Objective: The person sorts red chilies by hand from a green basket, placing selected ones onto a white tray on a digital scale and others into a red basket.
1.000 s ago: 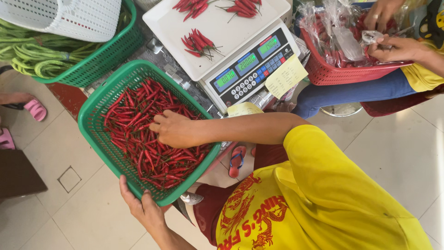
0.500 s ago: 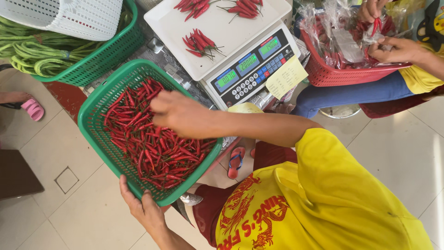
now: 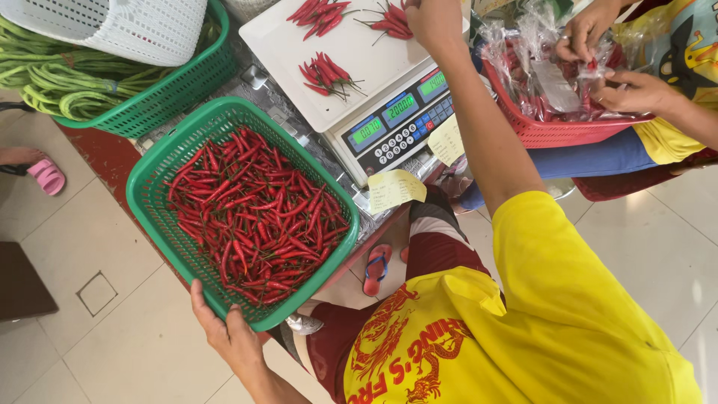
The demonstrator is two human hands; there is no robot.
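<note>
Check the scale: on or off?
On. The scale has lit green display panels showing digits, and small piles of red chillies lie on its white tray.

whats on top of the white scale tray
Small clusters of red chillies lie on the white scale tray. The right hand reaches over its far edge, hiding whatever lies beneath it.
</note>
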